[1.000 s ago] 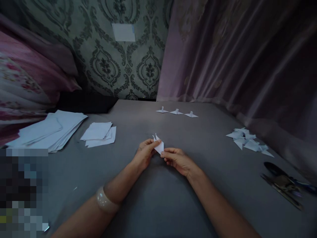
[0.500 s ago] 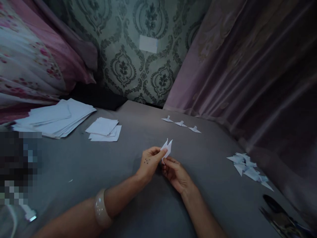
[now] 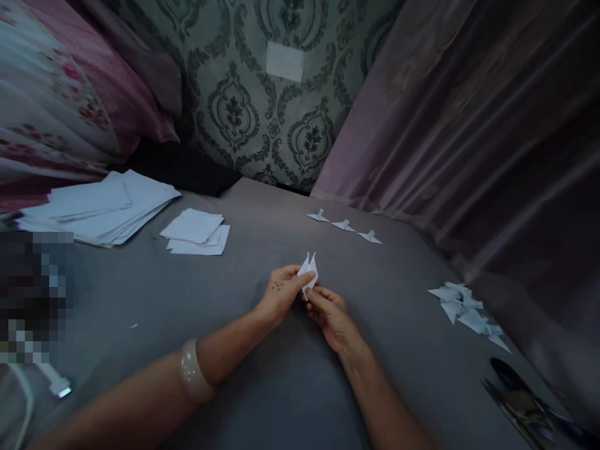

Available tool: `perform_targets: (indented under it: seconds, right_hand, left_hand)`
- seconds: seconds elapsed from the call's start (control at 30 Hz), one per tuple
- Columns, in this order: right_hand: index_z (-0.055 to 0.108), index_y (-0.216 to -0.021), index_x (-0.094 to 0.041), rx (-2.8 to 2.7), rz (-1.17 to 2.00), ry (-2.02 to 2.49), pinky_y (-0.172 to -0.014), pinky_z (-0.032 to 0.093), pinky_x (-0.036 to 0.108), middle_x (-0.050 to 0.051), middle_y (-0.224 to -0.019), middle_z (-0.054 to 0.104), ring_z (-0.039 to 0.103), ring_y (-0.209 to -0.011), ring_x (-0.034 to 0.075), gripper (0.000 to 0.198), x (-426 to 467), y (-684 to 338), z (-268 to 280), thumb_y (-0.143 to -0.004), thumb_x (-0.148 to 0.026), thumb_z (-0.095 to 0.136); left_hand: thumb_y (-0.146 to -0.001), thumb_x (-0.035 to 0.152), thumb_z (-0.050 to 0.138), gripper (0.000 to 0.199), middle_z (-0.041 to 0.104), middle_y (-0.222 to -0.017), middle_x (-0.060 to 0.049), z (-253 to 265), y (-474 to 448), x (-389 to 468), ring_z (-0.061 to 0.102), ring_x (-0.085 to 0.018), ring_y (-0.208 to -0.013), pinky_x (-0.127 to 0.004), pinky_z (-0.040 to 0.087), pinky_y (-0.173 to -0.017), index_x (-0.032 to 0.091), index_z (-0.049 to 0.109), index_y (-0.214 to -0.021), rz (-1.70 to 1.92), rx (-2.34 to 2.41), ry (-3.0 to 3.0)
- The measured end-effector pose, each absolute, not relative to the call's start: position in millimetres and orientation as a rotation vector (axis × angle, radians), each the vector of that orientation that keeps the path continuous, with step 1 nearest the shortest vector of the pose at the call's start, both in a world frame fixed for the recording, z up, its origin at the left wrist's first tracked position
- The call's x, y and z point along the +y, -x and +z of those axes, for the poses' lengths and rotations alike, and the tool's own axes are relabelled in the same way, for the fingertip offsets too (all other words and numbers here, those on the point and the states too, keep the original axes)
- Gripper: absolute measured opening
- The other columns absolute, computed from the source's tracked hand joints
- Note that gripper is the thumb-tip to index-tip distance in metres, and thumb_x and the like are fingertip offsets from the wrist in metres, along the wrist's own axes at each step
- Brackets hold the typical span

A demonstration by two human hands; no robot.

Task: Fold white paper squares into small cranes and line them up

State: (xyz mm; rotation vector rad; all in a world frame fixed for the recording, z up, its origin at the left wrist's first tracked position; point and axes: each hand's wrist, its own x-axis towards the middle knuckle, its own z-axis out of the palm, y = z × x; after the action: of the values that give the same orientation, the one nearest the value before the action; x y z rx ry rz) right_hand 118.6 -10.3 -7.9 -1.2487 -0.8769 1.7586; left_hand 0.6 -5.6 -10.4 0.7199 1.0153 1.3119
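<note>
We pinch a small white folded paper figure point(image 3: 308, 272) between both hands above the grey cloth surface point(image 3: 262, 387).

Our left hand point(image 3: 280, 294) closes its grip on the figure's left side with thumb and fingers, and our right hand point(image 3: 329, 312) closes its grip on the lower edge; two points of the figure stick upward. Beyond it, three small white folded paper shapes point(image 3: 344, 225) stand in a row. A heap of white folded paper pieces point(image 3: 466, 309) lies to the right, a small stack of white paper squares point(image 3: 197, 231) to the left, with a larger pile of white sheets point(image 3: 100, 209) further left. A pale bangle point(image 3: 192, 378) circles our left wrist.
</note>
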Motion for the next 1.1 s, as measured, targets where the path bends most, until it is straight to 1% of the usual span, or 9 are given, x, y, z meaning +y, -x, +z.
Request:
perform_targets:
  seconds: [0.23, 0.37, 0.5, 0.63, 0.7, 0.87, 0.93, 1.0, 1.1]
  right_hand:
    - [0.067, -0.069, -0.015, -0.858, 1.849, 1.284, -0.049, 0.038, 0.016, -0.002, -0.067, 0.063, 0.049, -0.051, 0.004, 0.027, -7.8, -118.8, -11.9, -0.057, -0.035, 0.081]
    - [0.066, -0.07, -0.016, -0.917, 1.81, 1.266, -0.051, 0.038, 0.017, -0.004, -0.062, 0.06, 0.049, -0.052, 0.005, 0.025, -11.2, -118.0, -14.1, -0.055, -0.027, 0.081]
    - [0.065, -0.073, -0.017, -1.128, 1.578, 1.295, -0.052, 0.039, 0.019, -0.004, -0.062, 0.059, 0.05, -0.055, 0.008, 0.021, -13.3, -121.4, -10.2, -0.058, -0.027, 0.078]
    - [0.064, -0.085, -0.02, -1.194, 1.166, 1.236, -0.061, 0.046, 0.024, 0.0, -0.073, 0.063, 0.058, -0.068, 0.013, 0.023, -8.1, -130.5, -1.6, -0.07, -0.035, 0.071]
    - [0.065, -0.088, -0.021, -1.274, 1.046, 1.172, -0.067, 0.048, 0.027, 0.002, -0.08, 0.065, 0.061, -0.074, 0.015, 0.022, -6.0, -134.8, 1.7, -0.073, -0.036, 0.069]
    - [0.07, -0.082, -0.021, -1.512, 0.845, 1.102, -0.066, 0.048, 0.027, 0.004, -0.089, 0.061, 0.06, -0.077, 0.015, 0.014, -6.6, -139.1, 5.9, -0.076, -0.033, 0.066]
    - [0.069, -0.077, -0.021, -1.535, 0.802, 1.094, -0.063, 0.048, 0.026, 0.004, -0.084, 0.06, 0.059, -0.071, 0.014, 0.011, -7.8, -138.8, 7.3, -0.077, -0.03, 0.065]
    - [0.068, -0.075, -0.02, -1.549, 0.756, 1.108, -0.06, 0.046, 0.025, 0.002, -0.08, 0.059, 0.056, -0.066, 0.012, 0.008, -8.8, -137.8, 8.3, -0.077, -0.027, 0.064]
    - [0.066, -0.072, -0.02, -1.544, 0.659, 1.138, -0.057, 0.044, 0.024, 0.001, -0.075, 0.057, 0.053, -0.063, 0.011, 0.008, -10.2, -135.6, 8.0, -0.077, -0.023, 0.062]
  left_hand:
    - [-0.066, 0.033, 0.072, 0.02, 0.068, -0.065, -0.003, -11.6, 0.6, -6.7, 0.055, -0.011, -0.054, -0.022, 0.04, -0.053, 0.013, 0.069, -0.068, 1.306, 1.156, -0.63]
    - [-0.064, 0.034, 0.074, 0.02, 0.069, -0.067, -0.004, -16.2, 3.8, -2.8, 0.059, -0.012, -0.057, -0.023, 0.043, -0.056, 0.015, 0.069, -0.068, 1.323, 1.099, -0.546]
    - [-0.063, 0.035, 0.077, 0.024, 0.072, -0.073, -0.006, -17.2, 10.7, 3.1, 0.061, -0.013, -0.061, -0.023, 0.044, -0.06, 0.015, 0.071, -0.074, 1.323, 1.019, -0.515]
    - [-0.064, 0.035, 0.077, 0.025, 0.071, -0.072, -0.005, -13.2, 9.0, 0.7, 0.06, -0.012, -0.06, -0.023, 0.045, -0.061, 0.014, 0.072, -0.075, 1.276, 0.958, -0.686]
    - [-0.064, 0.034, 0.078, 0.024, 0.071, -0.072, -0.004, -11.1, 5.3, -2.6, 0.06, -0.012, -0.063, -0.023, 0.045, -0.064, 0.014, 0.073, -0.076, 1.248, 0.931, -0.776]
    - [-0.065, 0.031, 0.077, 0.021, 0.07, -0.076, -0.003, -6.2, 4.1, -6.2, 0.061, -0.014, -0.073, -0.024, 0.046, -0.072, 0.016, 0.074, -0.078, 1.216, 0.922, -0.963]
    - [-0.067, 0.032, 0.076, 0.019, 0.069, -0.077, -0.003, -4.7, 6.4, -5.8, 0.059, -0.013, -0.073, -0.022, 0.046, -0.068, 0.016, 0.074, -0.078, 1.188, 0.94, -1.047]
    - [-0.069, 0.034, 0.073, 0.022, 0.068, -0.076, -0.003, -4.6, 7.6, -5.6, 0.058, -0.013, -0.068, -0.021, 0.045, -0.057, 0.016, 0.074, -0.08, 1.128, 0.947, -1.095]
    - [-0.068, 0.035, 0.074, 0.029, 0.068, -0.082, -0.005, -8.2, 5.9, -6.0, 0.059, -0.014, -0.068, -0.019, 0.043, -0.046, 0.015, 0.072, -0.09, 1.086, 0.914, -1.025]
